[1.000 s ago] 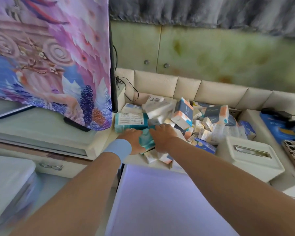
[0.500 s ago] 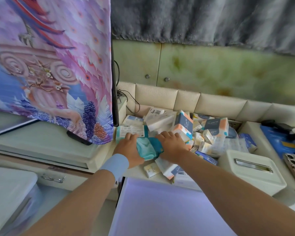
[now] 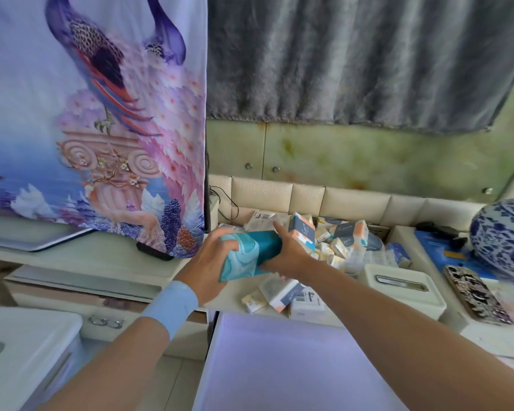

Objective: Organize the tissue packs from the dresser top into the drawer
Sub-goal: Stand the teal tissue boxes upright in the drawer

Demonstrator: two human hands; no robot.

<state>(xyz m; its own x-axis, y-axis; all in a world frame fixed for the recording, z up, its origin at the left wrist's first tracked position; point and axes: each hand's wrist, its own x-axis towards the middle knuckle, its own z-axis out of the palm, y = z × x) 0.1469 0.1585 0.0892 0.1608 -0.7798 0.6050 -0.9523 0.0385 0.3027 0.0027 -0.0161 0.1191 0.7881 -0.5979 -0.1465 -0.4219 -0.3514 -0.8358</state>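
A large teal tissue pack (image 3: 250,253) with a pale marbled pattern is lifted off the dresser top (image 3: 226,295), tilted. My left hand (image 3: 208,262) grips its left end and my right hand (image 3: 288,256) grips its right end. Behind and to the right lies a heap of several small tissue packs (image 3: 336,244), white, navy and orange. A few more small packs (image 3: 282,295) lie near the front edge. The open drawer (image 3: 279,366) with a pale, bare bottom is directly below my arms.
A television draped in a peacock-print cloth (image 3: 101,129) stands at left. A white tissue box (image 3: 404,289) sits right of the heap, then a patterned phone (image 3: 475,295) and a blue-and-white vase (image 3: 505,241). A padded rail (image 3: 309,197) and a cable (image 3: 223,203) run behind.
Both hands have raised the teal pack off the dresser top and tipped it up. The camera has tilted upward, so the vase is in view.
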